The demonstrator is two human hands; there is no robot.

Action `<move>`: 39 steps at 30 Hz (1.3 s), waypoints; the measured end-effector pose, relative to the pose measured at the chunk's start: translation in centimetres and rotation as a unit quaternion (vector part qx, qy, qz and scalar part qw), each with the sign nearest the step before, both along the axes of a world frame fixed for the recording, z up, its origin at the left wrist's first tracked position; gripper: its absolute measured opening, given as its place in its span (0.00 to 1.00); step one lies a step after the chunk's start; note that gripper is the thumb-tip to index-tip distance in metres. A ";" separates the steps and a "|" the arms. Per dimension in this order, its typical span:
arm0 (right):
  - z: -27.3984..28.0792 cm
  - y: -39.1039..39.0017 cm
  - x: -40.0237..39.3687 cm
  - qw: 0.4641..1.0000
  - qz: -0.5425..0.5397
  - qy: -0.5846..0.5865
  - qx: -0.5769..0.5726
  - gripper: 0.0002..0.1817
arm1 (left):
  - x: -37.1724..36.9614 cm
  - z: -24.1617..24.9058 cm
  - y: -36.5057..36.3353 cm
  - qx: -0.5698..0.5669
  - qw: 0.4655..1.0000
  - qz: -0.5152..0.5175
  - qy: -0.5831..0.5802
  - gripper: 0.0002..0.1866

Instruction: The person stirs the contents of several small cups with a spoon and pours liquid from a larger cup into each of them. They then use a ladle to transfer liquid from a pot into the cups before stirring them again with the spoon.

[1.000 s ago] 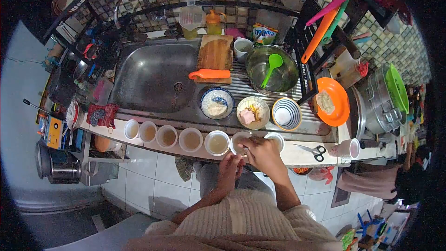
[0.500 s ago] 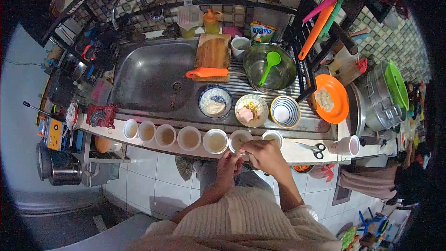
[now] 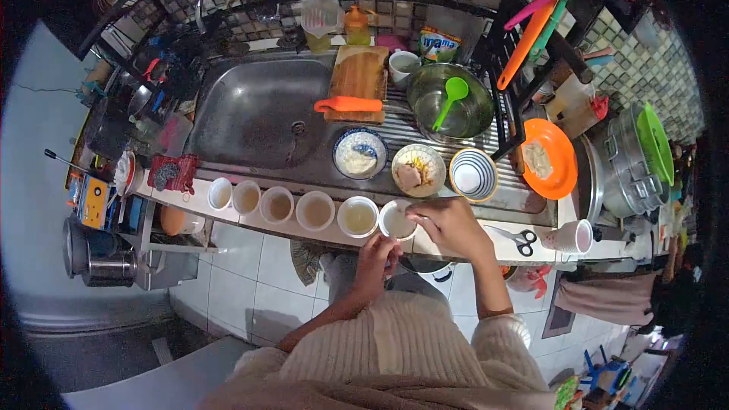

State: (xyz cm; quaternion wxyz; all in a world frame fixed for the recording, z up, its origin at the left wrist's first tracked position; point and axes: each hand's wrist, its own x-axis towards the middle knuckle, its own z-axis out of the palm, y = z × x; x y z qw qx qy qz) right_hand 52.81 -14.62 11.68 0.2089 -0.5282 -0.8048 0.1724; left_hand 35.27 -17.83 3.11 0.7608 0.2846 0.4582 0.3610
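My left hand [image 3: 373, 264] is curled closed just in front of a white cup [image 3: 398, 220] at the counter's edge. Whatever its fingers hold, if anything, is hidden. My right hand [image 3: 457, 229] reaches over the right side of that same cup, thumb and fingers pinched together at its rim; I cannot make out what is between them. To the left runs a row of several white cups, the nearest one [image 3: 358, 216] holding a pale cloudy liquid. Behind stand a bowl of white food [image 3: 357, 158], a bowl with a pinkish lump [image 3: 411, 175] and a blue-striped bowl [image 3: 474, 175].
Scissors [image 3: 524, 241] and a speckled cup [image 3: 566, 238] lie to the right. Farther back are a steel bowl [image 3: 482, 118] with a green ladle [image 3: 453, 93], an orange plate [image 3: 560, 167], a cutting board [image 3: 355, 76] with an orange-handled tool [image 3: 349, 105], and the sink [image 3: 243, 125].
My right hand has moved slightly right and up, away from my left hand, to the cup's rim. It now covers the cup on the right. The view has shifted a little.
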 end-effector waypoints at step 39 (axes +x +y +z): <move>-6.0 -6.0 -0.1 0.738 -0.345 0.579 0.042 0.12 | 0.0 0.4 -0.6 -0.022 0.998 -0.016 -0.061 0.12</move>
